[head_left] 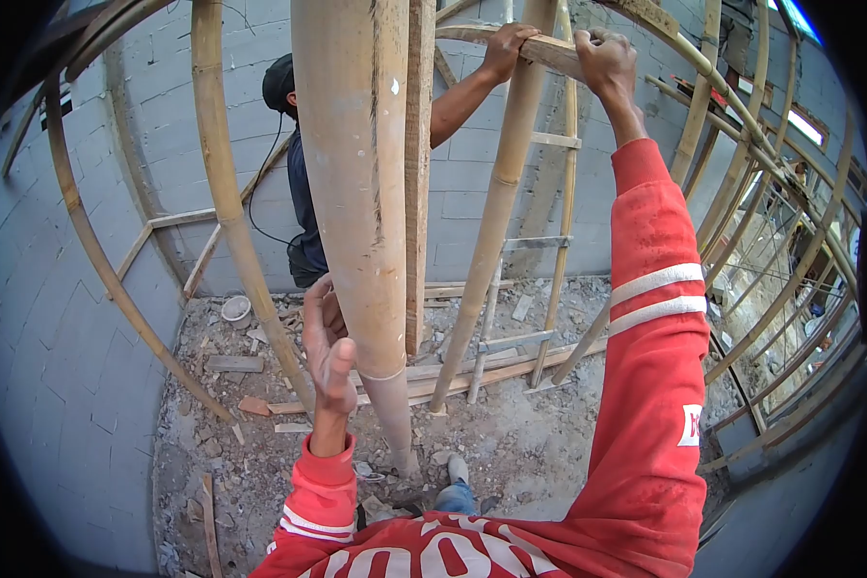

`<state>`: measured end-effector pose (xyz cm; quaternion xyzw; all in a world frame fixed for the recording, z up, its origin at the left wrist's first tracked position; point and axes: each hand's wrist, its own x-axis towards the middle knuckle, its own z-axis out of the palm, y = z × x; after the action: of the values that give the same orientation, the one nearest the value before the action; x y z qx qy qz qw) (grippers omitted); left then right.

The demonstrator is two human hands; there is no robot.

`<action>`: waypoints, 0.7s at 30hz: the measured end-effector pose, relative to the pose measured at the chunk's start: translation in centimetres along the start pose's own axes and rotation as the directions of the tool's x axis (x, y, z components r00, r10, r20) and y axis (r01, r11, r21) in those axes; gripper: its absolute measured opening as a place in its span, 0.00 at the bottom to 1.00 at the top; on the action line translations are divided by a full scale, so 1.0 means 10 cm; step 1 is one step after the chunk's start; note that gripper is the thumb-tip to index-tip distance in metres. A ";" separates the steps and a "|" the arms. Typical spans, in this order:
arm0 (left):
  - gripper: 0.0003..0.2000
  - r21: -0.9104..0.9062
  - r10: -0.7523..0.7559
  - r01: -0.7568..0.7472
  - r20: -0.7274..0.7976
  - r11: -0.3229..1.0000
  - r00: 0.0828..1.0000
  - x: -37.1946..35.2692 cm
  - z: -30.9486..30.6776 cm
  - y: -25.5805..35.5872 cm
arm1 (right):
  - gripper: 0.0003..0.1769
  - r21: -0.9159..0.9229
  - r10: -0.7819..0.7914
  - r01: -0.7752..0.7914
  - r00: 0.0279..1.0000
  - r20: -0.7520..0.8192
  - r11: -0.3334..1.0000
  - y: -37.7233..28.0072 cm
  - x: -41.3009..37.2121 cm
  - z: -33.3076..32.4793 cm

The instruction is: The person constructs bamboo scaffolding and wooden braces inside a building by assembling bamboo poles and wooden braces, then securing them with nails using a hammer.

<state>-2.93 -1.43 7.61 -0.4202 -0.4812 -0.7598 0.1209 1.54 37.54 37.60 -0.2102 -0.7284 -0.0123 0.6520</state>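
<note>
A thick upright bamboo pole [352, 183] stands right in front of me. My left hand [326, 349] wraps around its left side at about waist height. My right hand [606, 60], in a red sleeve with white stripes, reaches up and grips a horizontal wooden bar [549, 46] overhead. A co-worker's hand [504, 48] grips the same bar just to the left of mine.
The co-worker in a dark cap [279, 82] stands behind the pole by the grey block wall [169, 106]. Several leaning bamboo poles [220, 173] and a ladder [544, 250] surround me. Rubble and loose planks [472, 371] cover the ground below.
</note>
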 end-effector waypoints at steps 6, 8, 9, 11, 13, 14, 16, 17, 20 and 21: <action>0.49 -0.541 -0.366 0.531 0.389 0.652 0.846 0.25 -0.10 -0.70 | 0.23 -0.016 0.025 -0.024 1.000 0.020 1.000 0.02 0.00 0.01; 0.49 -0.568 -0.267 0.558 0.515 0.605 0.815 0.26 -0.06 -0.58 | 0.23 0.006 0.030 -0.030 1.000 -0.009 1.000 0.02 0.02 0.03; 0.49 -0.582 -0.160 0.594 0.626 0.555 0.763 0.26 -0.04 -0.54 | 0.23 0.013 0.043 -0.043 0.999 -0.015 0.999 0.02 0.02 0.03; 0.49 -0.576 -0.177 0.596 0.619 0.559 0.765 0.26 -0.04 -0.52 | 0.23 0.019 0.058 -0.058 0.998 -0.017 0.998 0.01 0.00 0.01; 0.48 -0.576 -0.196 0.599 0.609 0.556 0.768 0.22 -0.04 -0.50 | 0.23 -0.022 0.046 -0.045 0.998 0.045 0.999 0.00 0.02 -0.03; 0.48 -0.582 -0.221 0.613 0.604 0.534 0.766 0.21 -0.04 -0.50 | 0.23 -0.023 0.038 -0.037 0.998 0.045 0.999 -0.02 0.02 -0.03; 0.48 -0.589 -0.242 0.623 0.597 0.515 0.765 0.22 -0.04 -0.51 | 0.23 0.014 0.079 -0.079 0.997 -0.013 0.997 -0.01 0.01 0.01; 0.47 -0.582 -0.229 0.610 0.595 0.538 0.770 0.22 -0.04 -0.52 | 0.23 0.015 0.075 -0.075 0.997 -0.013 0.997 0.00 0.00 0.02; 0.46 -0.582 -0.212 0.593 0.590 0.557 0.779 0.23 -0.04 -0.53 | 0.23 -0.007 0.077 -0.077 0.997 -0.003 0.997 0.02 0.02 0.02; 0.45 -0.584 -0.212 0.593 0.590 0.554 0.779 0.23 -0.04 -0.53 | 0.23 0.000 0.079 -0.079 0.997 -0.003 0.997 0.02 0.02 0.02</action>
<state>-7.68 1.48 5.93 -0.4698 -0.2261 -0.7731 -0.3612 1.36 37.84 37.75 -0.2388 -0.7185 0.0130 0.6531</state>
